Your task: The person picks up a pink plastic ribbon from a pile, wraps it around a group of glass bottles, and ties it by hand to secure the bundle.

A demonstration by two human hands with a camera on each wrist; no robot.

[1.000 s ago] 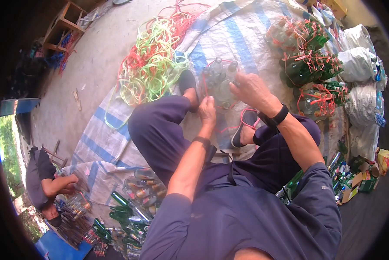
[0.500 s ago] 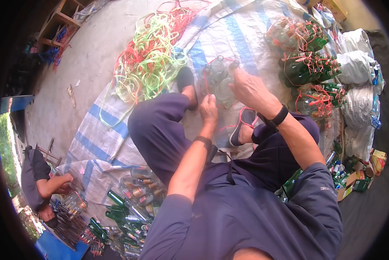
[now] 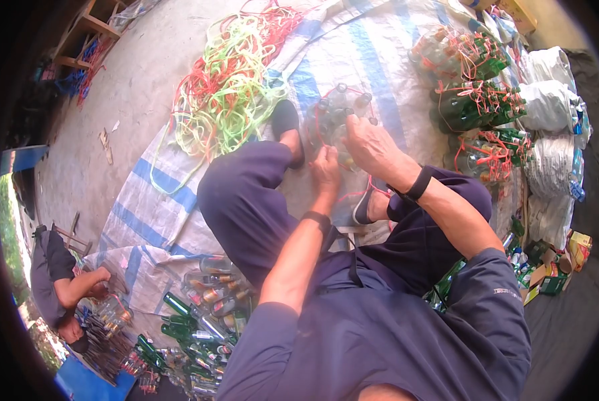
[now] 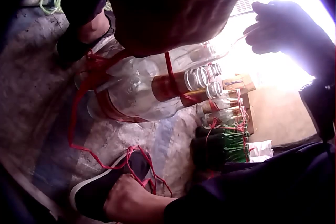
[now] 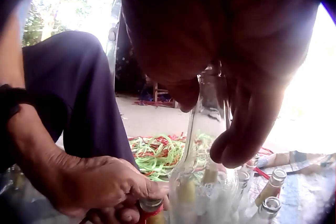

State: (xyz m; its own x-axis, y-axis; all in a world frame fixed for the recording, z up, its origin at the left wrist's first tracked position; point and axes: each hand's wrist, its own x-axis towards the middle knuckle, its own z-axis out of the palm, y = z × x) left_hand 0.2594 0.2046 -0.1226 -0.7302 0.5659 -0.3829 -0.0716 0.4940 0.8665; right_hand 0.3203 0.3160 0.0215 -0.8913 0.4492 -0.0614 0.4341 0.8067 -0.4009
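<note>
A group of clear glass bottles stands on the striped sheet between the feet, with red plastic string looped around it. My left hand is at the near side of the group and pinches the string, beside a bottle top in the right wrist view. Thumb and fingers of my right hand grip the neck of a clear bottle. In the left wrist view, string also trails down from the bottles to a shoe.
Tied bundles of green bottles and white sacks line the right side. Tangled green and red string lies ahead to the left. Loose bottles lie behind on the left, near another person bending down.
My right hand has moved left, closer to the left hand, uncovering bottle tops on the right side of the group. My left hand has shifted slightly right and keeps pinching the string.
</note>
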